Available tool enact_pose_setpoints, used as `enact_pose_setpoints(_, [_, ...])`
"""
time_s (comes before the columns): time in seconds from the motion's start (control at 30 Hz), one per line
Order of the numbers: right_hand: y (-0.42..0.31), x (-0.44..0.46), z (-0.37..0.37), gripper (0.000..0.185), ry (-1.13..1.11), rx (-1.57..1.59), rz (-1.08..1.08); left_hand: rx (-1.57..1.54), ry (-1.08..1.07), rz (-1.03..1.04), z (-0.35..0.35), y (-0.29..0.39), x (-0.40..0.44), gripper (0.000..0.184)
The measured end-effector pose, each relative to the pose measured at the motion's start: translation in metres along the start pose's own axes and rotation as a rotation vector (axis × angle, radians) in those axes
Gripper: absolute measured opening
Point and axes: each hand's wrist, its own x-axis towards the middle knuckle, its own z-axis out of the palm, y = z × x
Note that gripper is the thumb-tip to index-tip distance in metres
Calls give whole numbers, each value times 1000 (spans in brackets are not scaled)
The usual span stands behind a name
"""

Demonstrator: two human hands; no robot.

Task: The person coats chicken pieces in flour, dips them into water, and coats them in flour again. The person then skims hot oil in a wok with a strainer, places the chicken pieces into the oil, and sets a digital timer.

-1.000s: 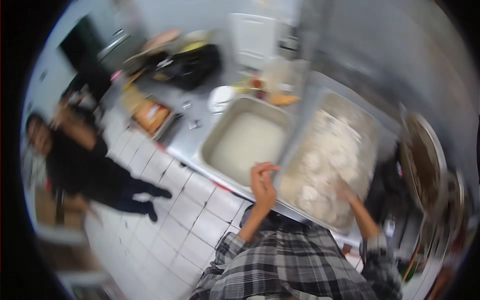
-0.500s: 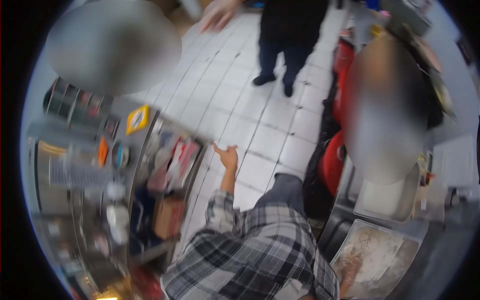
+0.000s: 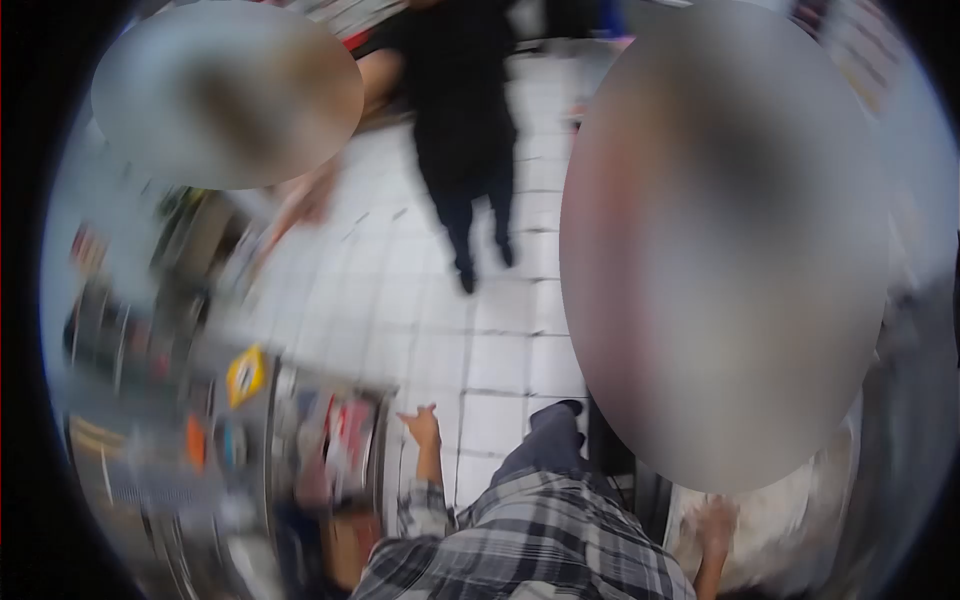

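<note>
In the head view my left hand (image 3: 423, 425) hangs over the tiled floor with fingers stretched apart, holding nothing. It is close to the edge of a metal counter on the left. My right hand (image 3: 714, 522) is at a metal tray of white flour-like powder (image 3: 765, 540) on the lower right. Motion smears its fingers, so whether they grip anything does not show. A large blurred patch covers the upper part of that tray.
A person in black (image 3: 460, 110) stands ahead on white tiles (image 3: 500, 350). Another person's hand (image 3: 308, 200) reaches in at upper left. The left counter bears a yellow box (image 3: 245, 375) and an orange item (image 3: 195, 440); a shelf with red and white packages (image 3: 345, 440) sits beside it.
The view has tilted up, so the floor, counter and my left hand sit lower in it. The person in black appears further left. My right hand's fingers now show at the tray's near left.
</note>
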Motion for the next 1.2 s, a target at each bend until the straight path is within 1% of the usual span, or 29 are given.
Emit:
enact_pose_setpoints(0.07, [-45, -23, -38, 56, 251, 147, 74, 83, -216, 262, 46, 76, -91, 66])
enact_pose_setpoints(0.1, [-48, -29, -40, 55, 82, 237, 177, 131, -236, 631, 66, 113, -144, 57])
enact_pose_setpoints(0.13, [-62, -41, -52, 55, 66, 278, 238, -117, -415, 626, 72, 166, -203, 53])
enact_pose_setpoints(0.17, [-67, -61, -38, 60, 203, 339, 181, -133, -543, 996, 76, 197, -236, 51])
enact_pose_setpoints(0.2, [-91, -63, -113, 63, -178, 475, 417, -180, -745, 1163, 62, 237, -290, 50])
enact_pose_setpoints(0.23, [-105, -83, -131, 65, -73, 510, 469, -173, -834, 1394, 53, 254, -320, 49])
enact_pose_setpoints(0.27, [-116, -90, -122, 63, 137, 555, 554, -274, -1002, 1534, 47, 262, -342, 49])
enact_pose_setpoints(0.3, [-126, -99, -113, 61, 368, 599, 619, -259, -1149, 1668, 36, 271, -364, 48])
enact_pose_setpoints(0.33, [-136, -110, -102, 59, 597, 631, 656, -259, -1313, 1707, 17, 280, -380, 48])
enact_pose_setpoints(0.37, [-146, -100, -65, 64, 747, 518, 802, -261, -1453, 1750, -3, 283, -397, 48])
enact_pose_setpoints(0.4, [-148, -119, -119, 63, 360, 894, 1013, -279, -1546, 1790, -14, 278, -410, 48])
enact_pose_setpoints(0.47, [-130, -59, -5, 77, 373, 758, 1222, -299, -1671, 1867, -17, 269, -421, 48])
enact_pose_setpoints(0.53, [-138, -99, -36, 73, 221, 856, 1088, -326, -1770, 1861, -31, 250, -429, 48])
enact_pose_setpoints(0.57, [-145, -118, -54, 71, 147, 905, 1019, -325, -1781, 1846, -39, 267, -419, 48])
enact_pose_setpoints(0.6, [-144, -117, -58, 68, 128, 921, 982, -329, -1702, 1912, -40, 264, -421, 49])
enact_pose_setpoints(0.7, [-144, -109, -55, 60, 177, 872, 1004, -265, -1646, 1973, -44, 267, -419, 42])
enact_pose_setpoints(0.73, [-145, -103, -52, 58, 201, 850, 1018, -294, -1662, 1946, -42, 266, -419, 37])
enact_pose_setpoints(0.83, [-148, -88, -46, 50, 305, 775, 1064, -289, -1705, 1889, -38, 265, -414, 39])
enact_pose_setpoints(0.87, [-149, -85, -47, 48, 341, 753, 1073, -218, -1728, 1854, -40, 265, -412, 41])
enact_pose_setpoints(0.97, [-154, -92, -49, 41, 457, 772, 983, -185, -1819, 1795, -49, 275, -415, 43])
enact_pose_setpoints(1.07, [-151, -130, -52, 34, 596, 836, 814, -260, -2174, 1267, -39, 274, -411, 42])
enact_pose_setpoints(1.13, [-134, -161, -48, 30, 647, 857, 726, -316, -2270, 1250, -22, 271, -404, 41])
enact_pose_setpoints(1.2, [-105, -194, -49, 27, 657, 822, 721, -365, -2317, 1266, -14, 283, -404, 37])
